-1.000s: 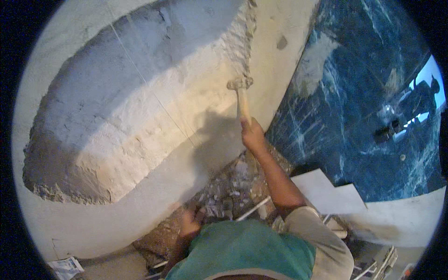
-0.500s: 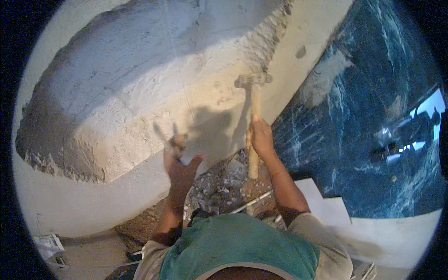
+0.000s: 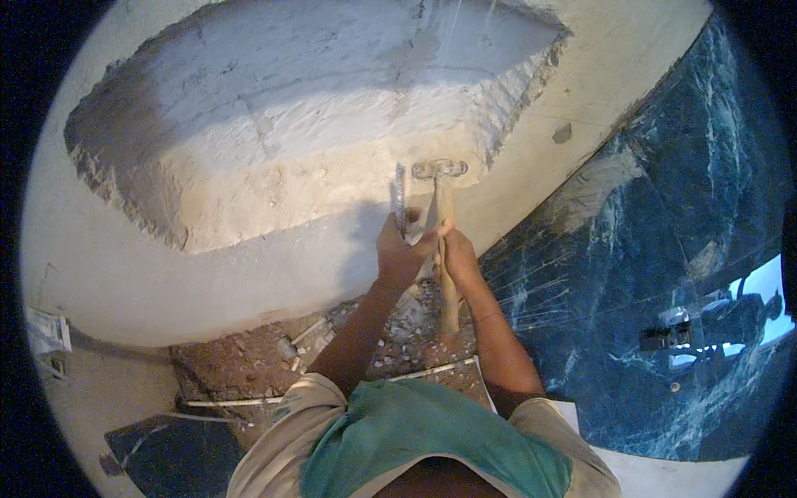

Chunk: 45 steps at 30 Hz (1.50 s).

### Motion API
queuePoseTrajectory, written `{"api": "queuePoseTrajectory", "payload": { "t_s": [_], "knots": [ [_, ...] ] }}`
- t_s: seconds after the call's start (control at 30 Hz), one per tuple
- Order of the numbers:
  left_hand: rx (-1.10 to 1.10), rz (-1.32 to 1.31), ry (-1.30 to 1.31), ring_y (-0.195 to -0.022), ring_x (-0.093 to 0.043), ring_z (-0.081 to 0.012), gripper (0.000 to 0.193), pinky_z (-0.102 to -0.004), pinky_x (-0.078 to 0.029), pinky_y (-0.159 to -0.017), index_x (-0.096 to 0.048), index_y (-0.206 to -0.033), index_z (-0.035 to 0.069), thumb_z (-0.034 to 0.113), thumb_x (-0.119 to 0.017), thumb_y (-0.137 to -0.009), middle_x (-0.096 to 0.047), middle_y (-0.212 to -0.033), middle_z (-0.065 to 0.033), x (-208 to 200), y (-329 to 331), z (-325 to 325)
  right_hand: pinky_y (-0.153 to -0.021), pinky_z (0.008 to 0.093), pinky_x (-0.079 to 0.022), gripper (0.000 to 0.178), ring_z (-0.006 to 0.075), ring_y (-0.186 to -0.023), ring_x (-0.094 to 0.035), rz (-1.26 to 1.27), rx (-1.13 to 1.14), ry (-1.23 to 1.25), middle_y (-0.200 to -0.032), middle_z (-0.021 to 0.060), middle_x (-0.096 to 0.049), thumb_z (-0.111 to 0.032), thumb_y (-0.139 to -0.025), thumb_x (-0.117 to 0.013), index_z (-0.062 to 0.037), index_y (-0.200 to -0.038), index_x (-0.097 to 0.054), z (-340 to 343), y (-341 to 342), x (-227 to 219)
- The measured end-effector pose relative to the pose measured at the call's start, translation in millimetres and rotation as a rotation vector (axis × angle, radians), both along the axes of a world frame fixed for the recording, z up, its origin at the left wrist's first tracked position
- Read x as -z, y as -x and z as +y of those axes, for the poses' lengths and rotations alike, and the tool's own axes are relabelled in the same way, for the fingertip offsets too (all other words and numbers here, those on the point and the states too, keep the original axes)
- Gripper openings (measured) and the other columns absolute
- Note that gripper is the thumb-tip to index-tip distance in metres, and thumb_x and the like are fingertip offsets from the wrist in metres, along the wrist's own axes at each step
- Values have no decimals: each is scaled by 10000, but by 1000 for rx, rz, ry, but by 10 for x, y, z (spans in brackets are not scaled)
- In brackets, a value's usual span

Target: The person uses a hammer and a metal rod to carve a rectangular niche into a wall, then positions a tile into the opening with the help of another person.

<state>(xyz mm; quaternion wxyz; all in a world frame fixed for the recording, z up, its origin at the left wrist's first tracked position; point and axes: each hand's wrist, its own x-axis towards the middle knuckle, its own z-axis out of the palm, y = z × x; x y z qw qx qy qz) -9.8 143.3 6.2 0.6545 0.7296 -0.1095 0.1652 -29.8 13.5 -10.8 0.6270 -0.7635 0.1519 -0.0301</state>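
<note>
Our right hand [image 3: 457, 256] stays wrapped around the hammer [image 3: 445, 202] partway along its handle, the head above that grip. Our left hand [image 3: 401, 251] — well apart earlier — is now right beside it, fingers closed on a ribbed-looking grey rod [image 3: 399, 191] pointing up. Rubble [image 3: 403, 330] lies below both grips.

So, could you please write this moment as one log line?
left grip: holds rod | right grip: holds hammer | wall: hollowed | rubble: below

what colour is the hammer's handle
The hammer's handle is light tan, showing best in the head view.
</note>
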Motion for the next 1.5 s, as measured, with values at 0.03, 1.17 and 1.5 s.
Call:
{"api": "queuePoseTrajectory", "payload": {
  "t_s": [0.03,1.17,1.5],
  "knots": [
    [-36,16,-19,-774,-592,-227,412,-342,-466,-700,-537,-940,-11,273,-739,-721,-595,-806,-115,15,6,-8,-389,331,-416,537,199,-407,-503,-67,-10,50,-591,106,-528,-528,-899,-359,-26,-844,-539,-24,-18,38],
    [-264,75,297,-448,-333,-48,410,-231,-270,-409,-341,-567,130,246,-570,-885,-382,-510,43,-20,293,862,-372,314,-422,293,143,-396,-454,57,-163,-468,-558,20,-458,-359,-888,-512,-80,-813,-466,759,102,-489],
    [-335,140,216,-460,-358,-51,388,-239,-287,-413,-379,-571,111,239,-563,-887,-407,-518,34,-63,289,847,-388,264,-402,280,117,-425,-467,-169,-345,-118,-592,28,-484,-342,-901,-496,-66,-926,-532,950,303,94]
  ]
}}
